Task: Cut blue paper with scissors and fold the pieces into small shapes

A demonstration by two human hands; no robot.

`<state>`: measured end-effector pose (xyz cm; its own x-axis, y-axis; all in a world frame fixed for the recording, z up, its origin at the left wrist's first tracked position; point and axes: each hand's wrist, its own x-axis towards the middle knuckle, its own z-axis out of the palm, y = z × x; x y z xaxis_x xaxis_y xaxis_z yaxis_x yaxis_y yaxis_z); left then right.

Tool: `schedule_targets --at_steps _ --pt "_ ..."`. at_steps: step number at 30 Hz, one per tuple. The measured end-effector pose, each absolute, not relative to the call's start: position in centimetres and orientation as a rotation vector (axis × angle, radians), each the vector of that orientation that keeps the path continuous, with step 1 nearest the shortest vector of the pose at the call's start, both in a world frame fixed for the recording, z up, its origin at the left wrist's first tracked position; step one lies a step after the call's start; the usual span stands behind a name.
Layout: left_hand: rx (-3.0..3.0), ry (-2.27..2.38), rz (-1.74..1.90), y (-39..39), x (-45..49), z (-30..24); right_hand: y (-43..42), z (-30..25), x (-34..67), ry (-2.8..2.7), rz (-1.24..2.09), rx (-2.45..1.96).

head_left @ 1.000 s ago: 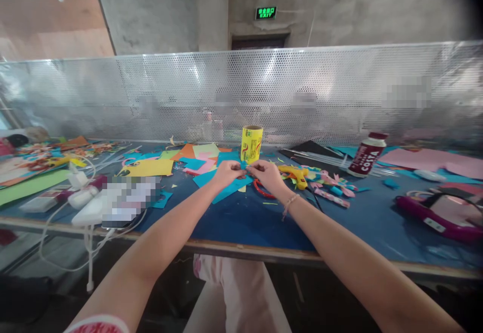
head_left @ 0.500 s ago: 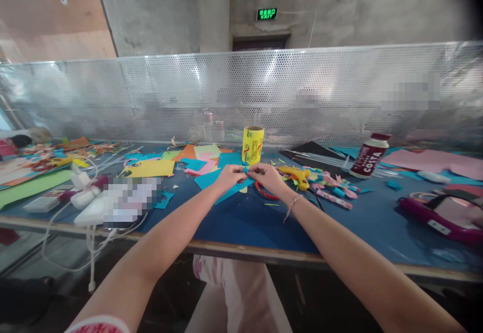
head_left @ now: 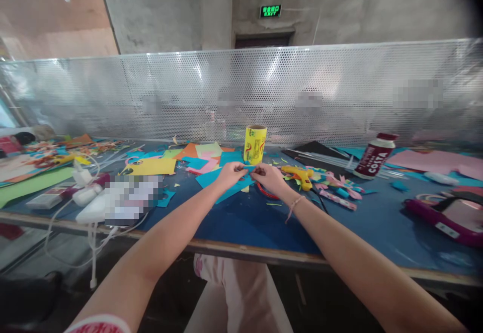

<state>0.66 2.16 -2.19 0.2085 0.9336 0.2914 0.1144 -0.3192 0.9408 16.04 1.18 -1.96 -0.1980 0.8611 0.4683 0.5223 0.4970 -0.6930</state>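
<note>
Head view, entry one: a small blue piece [head_left: 249, 168], apparently paper, at the middle of the tabletop [head_left: 241, 230], raised between fingertips; its exact shape is too small for me to tell.

Hands, two: left hand [head_left: 232, 174] and right hand [head_left: 270, 176], close together, thumbs and fingers pinched on that piece from either side.

Progress, as I judge it: handwork on this piece under way, not yet complete; nothing of it set down. What remains to be shaped, I cannot tell.

Just beneath and left: one blue sheet [head_left: 206, 178], flat, partly under the left hand.

Just behind: one yellow roll [head_left: 256, 144], upright, apart from the grip.

Right of the hands: one yellow glue gun [head_left: 305, 179], lying idle; beyond it, a cluster of pink and blue paper pieces [head_left: 341, 184], seemingly made up already.

Farther right: one dark red bottle [head_left: 375, 157], tilted in view.

Left: one yellow sheet [head_left: 156, 166], its edge cut into; farther, a white power bank [head_left: 89, 213] with cables.
</note>
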Motion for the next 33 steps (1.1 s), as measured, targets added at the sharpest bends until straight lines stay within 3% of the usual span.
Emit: schedule_targets --at_steps 21,33 --pt "1.447 0.906 1.204 2.0 0.6 -2.0 1.0 -1.9 16.5 -1.927 0.047 -0.889" --pt "1.209 0.819 1.176 1.0 0.8 -1.0 1.1 -1.8 16.6 -1.926 0.045 -0.835"
